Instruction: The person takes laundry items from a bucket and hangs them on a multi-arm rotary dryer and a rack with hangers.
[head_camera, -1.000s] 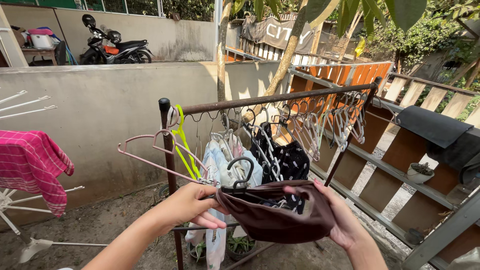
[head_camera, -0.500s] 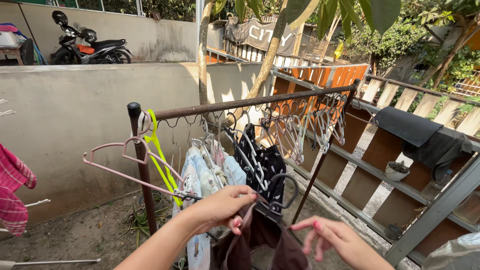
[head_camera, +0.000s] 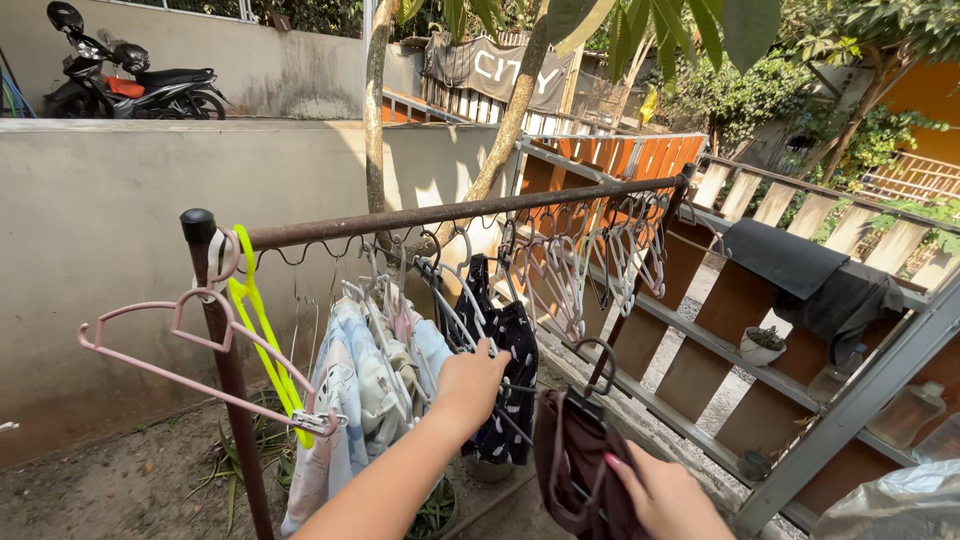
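**Two hands swap jobs at the rack**

Two hands, and the work has traded sides. The right hand (head_camera: 655, 495), open and empty half a second ago, is now closed around the brown garment (head_camera: 572, 470) on its dark hanger (head_camera: 600, 365), low and just short of the rail (head_camera: 470, 208). The left hand (head_camera: 468, 385) has let go of it and now grips the hung clothes (head_camera: 385, 375), seemingly parting them. Beyond, empty hangers (head_camera: 600, 265) dangle.

Sunlit yard — grey concrete wall (head_camera: 120, 220), dirt ground (head_camera: 100, 490), slatted fence (head_camera: 800, 200) — leafy trees (head_camera: 700, 40).
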